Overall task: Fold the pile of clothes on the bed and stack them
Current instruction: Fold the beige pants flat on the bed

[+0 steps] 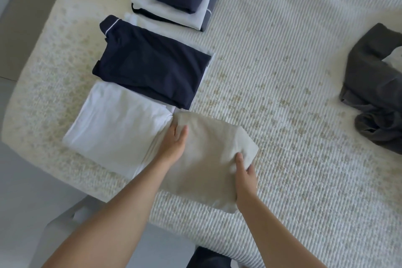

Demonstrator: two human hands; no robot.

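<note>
Lower centre of frame: left hand (176, 142) grasping folded beige cloth (204, 163), fingers apparently tucked underneath; right hand (245, 173) pinching its right edge. Soft, rumpled rectangle on ribbed white bed (293, 115).

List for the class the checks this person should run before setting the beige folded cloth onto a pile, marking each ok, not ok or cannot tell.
1. Beige cloth folded flat: ok.
2. Left hand on its far left corner: ok.
3. Right hand gripping its right edge: ok.
4. White folded garment beside it lies flat to stack on: ok.
5. Beige cloth's underside fold tidy: cannot tell.
6. All clothes folded: not ok, grey garment lies crumpled.
</note>
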